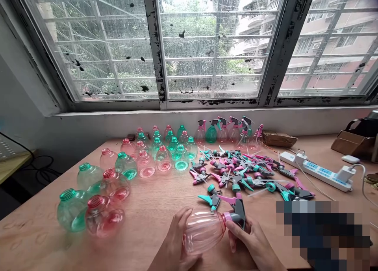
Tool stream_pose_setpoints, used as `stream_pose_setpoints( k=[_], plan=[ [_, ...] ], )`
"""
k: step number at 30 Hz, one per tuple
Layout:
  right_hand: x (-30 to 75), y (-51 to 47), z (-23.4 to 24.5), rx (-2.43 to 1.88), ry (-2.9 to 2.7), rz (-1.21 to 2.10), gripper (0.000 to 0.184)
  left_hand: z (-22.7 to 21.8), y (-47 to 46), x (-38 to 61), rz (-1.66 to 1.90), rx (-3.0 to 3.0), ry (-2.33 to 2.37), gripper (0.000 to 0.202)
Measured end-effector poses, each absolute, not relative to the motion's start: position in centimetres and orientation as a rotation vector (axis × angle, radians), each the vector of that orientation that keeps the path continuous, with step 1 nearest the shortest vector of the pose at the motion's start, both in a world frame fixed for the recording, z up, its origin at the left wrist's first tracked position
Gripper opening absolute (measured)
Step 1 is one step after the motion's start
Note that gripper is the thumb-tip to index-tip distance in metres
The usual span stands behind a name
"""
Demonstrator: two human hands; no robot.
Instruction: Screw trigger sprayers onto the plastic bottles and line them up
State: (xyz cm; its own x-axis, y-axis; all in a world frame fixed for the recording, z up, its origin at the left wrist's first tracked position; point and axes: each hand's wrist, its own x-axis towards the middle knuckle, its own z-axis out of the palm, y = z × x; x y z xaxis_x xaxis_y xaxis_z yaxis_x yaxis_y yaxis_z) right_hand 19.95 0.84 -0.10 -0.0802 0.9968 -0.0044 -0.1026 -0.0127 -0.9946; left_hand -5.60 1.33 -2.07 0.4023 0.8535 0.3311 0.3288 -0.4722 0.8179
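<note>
A clear pink spray bottle [203,229] lies sideways between my hands above the table's near edge. My left hand [176,239] is wrapped round its base end. At the neck, my right hand [249,237] grips the pink collar of the black and pink spray head [238,212] with thumb and fingers. The head sits on the bottle's mouth; whether it is fully tightened cannot be seen. Just beyond lies a loose teal and grey spray head [212,198], in front of a spread pile of pink, teal and grey spray heads [236,166].
Open pink and green bottles, such as a pink one [104,216] and a green one [71,210], stand at left. Several bottles with heads [211,133] line the wall. A white power strip [315,170] with cables and a cardboard box [354,143] are at right.
</note>
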Motion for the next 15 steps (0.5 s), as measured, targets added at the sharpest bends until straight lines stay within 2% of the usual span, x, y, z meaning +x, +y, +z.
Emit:
stream_pose_setpoints(
  k=[4,11,15],
  plan=[
    [19.6,1.0,-0.3,-1.106,-1.140,1.317,0.047,-1.8,0.6,-5.0,1.112,2.170,1.056,0.069],
    [18.1,1.1,-1.7,-1.093,-0.940,1.380,0.053,-1.2,0.8,-5.0,1.131,2.768,1.286,0.067],
    [18.7,1.1,-0.7,-1.106,-1.073,1.379,0.052,-1.4,0.8,-4.9,1.084,2.815,1.294,0.067]
  ],
)
